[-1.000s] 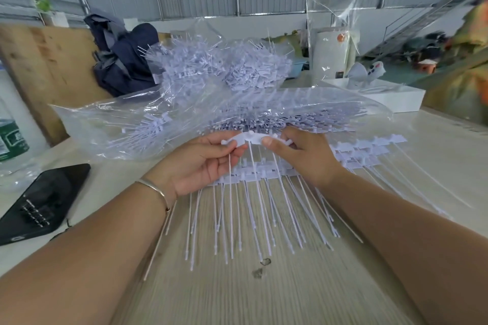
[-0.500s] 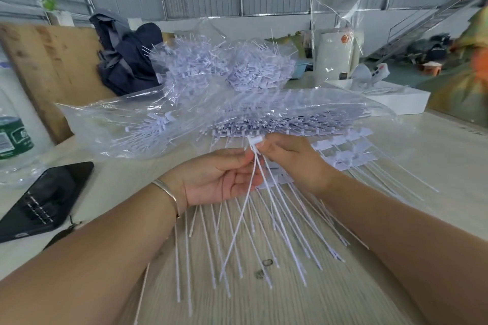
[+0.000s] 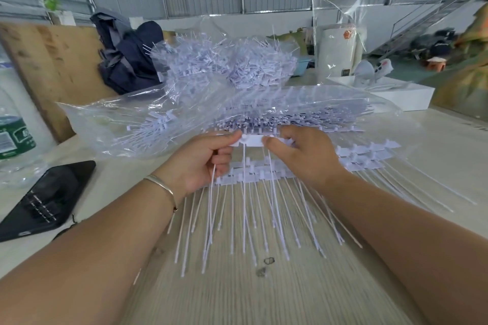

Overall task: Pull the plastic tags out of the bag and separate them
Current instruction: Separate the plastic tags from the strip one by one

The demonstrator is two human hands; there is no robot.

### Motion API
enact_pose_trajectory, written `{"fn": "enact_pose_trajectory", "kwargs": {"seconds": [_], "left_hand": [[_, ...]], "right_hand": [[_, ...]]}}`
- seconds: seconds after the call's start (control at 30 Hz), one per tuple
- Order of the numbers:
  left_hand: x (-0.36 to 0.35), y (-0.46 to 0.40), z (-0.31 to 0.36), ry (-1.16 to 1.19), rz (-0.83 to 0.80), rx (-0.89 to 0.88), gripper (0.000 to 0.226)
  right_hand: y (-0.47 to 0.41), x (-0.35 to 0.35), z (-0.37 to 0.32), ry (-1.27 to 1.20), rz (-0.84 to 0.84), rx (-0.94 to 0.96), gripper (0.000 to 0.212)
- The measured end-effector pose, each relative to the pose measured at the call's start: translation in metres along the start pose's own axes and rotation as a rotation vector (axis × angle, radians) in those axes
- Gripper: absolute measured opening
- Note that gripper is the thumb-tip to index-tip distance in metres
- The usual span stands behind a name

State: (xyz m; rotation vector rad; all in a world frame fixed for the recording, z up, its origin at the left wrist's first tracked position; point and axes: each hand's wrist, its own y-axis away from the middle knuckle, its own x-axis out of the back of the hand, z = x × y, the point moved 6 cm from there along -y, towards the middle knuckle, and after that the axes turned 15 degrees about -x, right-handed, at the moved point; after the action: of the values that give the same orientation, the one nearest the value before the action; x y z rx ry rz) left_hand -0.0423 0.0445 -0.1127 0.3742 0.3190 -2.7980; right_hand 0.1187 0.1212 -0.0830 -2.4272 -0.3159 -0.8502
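Left hand [image 3: 203, 163]: grip pinches 1 end of the joined tag strip [image 3: 250, 140], bracing it.
Right hand [image 3: 303, 155]: pinches the other end, likely to snap tags apart.
Bag [image 3: 148, 124]: on the counter [image 3: 264, 295] behind the hands, mouth toward them, within reach.
Separated tags [image 3: 253, 177]: fanned below the hands.

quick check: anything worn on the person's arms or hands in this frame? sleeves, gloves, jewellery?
Both forearms are bare, with no sleeve in view and no gloves. The left hand has a thin, plain metal bangle round its wrist, silver to pale gold in tone, with no markings visible. The right hand and its wrist carry nothing: no watch, ring or band that shows here.
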Motion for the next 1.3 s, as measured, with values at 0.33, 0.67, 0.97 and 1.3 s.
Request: {"fn": "enact_pose_trajectory", "kwargs": {"seconds": [0.33,0.67,0.97,1.3], "left_hand": [[0.001,0.002,0.020,-0.817,0.065,-0.221,0.028],[-0.018,0.011,0.036,-1.583,0.164,-0.457,0.012],[0.021,0.009,0.045,-1.727,0.258,-0.298,0.011],[0.007,0.000,0.033,-1.229,0.183,-0.404,0.023]], "right_hand": [[0.002,-0.007,-0.005,0.227,-0.031,0.130,0.057],[0.008,-0.016,-0.012,0.326,0.001,0.177,0.053],[0.003,0.003,-0.006,0.297,0.074,0.132,0.052],[0.001,0.004,0.002,0.133,0.032,0.097,0.049]]}}
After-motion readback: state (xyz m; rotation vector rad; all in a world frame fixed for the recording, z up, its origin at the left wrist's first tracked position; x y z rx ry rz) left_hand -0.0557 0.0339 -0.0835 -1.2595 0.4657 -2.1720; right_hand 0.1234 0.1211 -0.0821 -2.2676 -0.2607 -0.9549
